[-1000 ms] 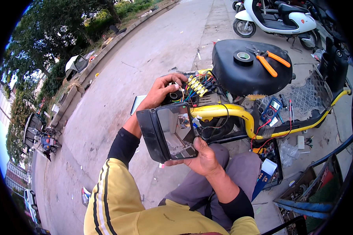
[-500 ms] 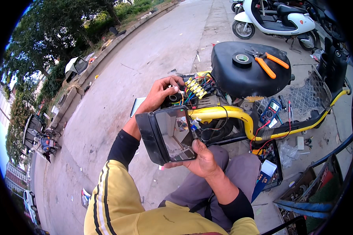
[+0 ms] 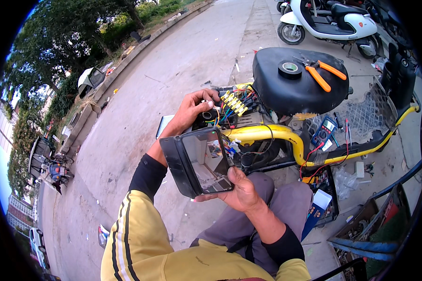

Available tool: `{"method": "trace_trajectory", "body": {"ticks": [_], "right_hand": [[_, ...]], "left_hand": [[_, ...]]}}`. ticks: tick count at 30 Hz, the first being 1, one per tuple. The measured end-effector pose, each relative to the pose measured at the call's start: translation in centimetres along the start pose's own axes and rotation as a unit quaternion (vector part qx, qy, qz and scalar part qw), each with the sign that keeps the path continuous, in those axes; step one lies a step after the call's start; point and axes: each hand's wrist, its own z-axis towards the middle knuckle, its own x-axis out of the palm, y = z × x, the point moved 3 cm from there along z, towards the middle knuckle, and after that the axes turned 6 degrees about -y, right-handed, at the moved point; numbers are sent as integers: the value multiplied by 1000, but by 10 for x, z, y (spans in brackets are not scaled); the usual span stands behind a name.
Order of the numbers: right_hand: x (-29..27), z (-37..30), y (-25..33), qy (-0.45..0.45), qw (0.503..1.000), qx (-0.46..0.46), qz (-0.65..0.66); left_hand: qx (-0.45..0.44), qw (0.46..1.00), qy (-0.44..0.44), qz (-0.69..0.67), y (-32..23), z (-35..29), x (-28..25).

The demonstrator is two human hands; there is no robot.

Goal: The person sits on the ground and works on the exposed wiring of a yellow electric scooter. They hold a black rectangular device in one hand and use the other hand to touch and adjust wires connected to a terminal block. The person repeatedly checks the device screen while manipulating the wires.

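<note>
My right hand [image 3: 243,191] grips the lower right edge of a smartphone [image 3: 206,157] in a black flip case, its cover [image 3: 177,166] folded out to the left. The lit screen faces up and shows a picture. Beyond the phone, my left hand [image 3: 197,108] is closed with bent fingers at the edge of the exposed wiring; whatever lies in the fingertips is hidden. Beside those fingertips, a yellow terminal strip [image 3: 234,104] sits over coloured wires [image 3: 227,117] in the bay of a scooter with a yellow frame [image 3: 267,133].
On the black scooter seat [image 3: 272,93] lie a roll of black tape [image 3: 290,70] and orange-handled pliers [image 3: 320,77]. A multimeter [image 3: 323,132] with red leads rests on the footboard. Right of my knees are an open toolbox [image 3: 334,187] and a metal bin [image 3: 361,243]. A white scooter [image 3: 323,28] stands beyond.
The phone has shifted very slightly left and its screen reflection or picture differs a little. Both hands keep nearly the same positions.
</note>
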Motion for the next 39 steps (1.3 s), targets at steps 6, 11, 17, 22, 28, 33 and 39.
{"method": "trace_trajectory", "body": {"ticks": [6,11,17,22,28,33,39], "right_hand": [[6,1,-2,7,1000,5,6],[5,-1,-5,-9,1000,19,22],[0,-1,-13,-8,999,30,27],[-2,0,-16,-2,999,36,23],[-1,0,-16,0,999,33,24],[0,1,-15,4,999,34,28],[1,-1,-14,-4,999,32,13]], "left_hand": [[8,1000,3,9,1,2,-3],[13,1000,6,7,6,4,-6],[25,1000,16,5,8,6,-7],[27,999,17,-1,8,6,-8],[23,1000,15,15,7,5,-8],[40,999,20,26,7,6,-11],[28,1000,11,6,9,4,-11]]}}
